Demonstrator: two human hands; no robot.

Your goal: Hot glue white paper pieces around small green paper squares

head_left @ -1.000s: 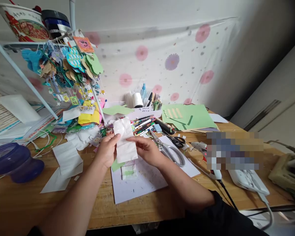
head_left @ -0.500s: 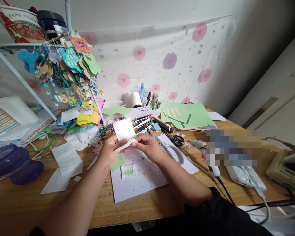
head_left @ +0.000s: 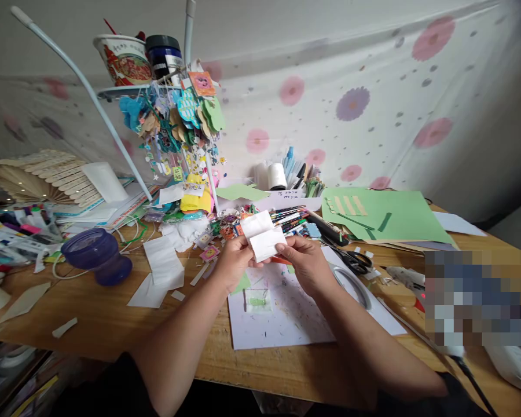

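Observation:
Both hands pinch a folded piece of white paper (head_left: 268, 243) above the desk. My left hand (head_left: 235, 263) is closed on its left edge, and my right hand (head_left: 304, 260) is closed on its right edge with the thumb on the front. The lower part of the paper is folded up over the back part, which shows above it. Beneath the hands lies a white sheet (head_left: 282, 324) with specks and marks on it. On that sheet rests a small white packet with a green middle (head_left: 257, 300). Scissors (head_left: 355, 289) lie partly hidden behind my right wrist.
Loose white paper strips (head_left: 162, 263) and a purple cup (head_left: 91, 255) are on the left. Black-handled scissors (head_left: 356, 260), a green sheet (head_left: 399, 217) and a glue gun (head_left: 406, 278) lie on the right. Pencils (head_left: 289, 214) and a rack of hanging paper crafts (head_left: 173, 121) stand behind.
The view has turned left, so things appear shifted to the right. The paper's lower part, earlier seen nearly edge-on, now faces me as a flat folded panel.

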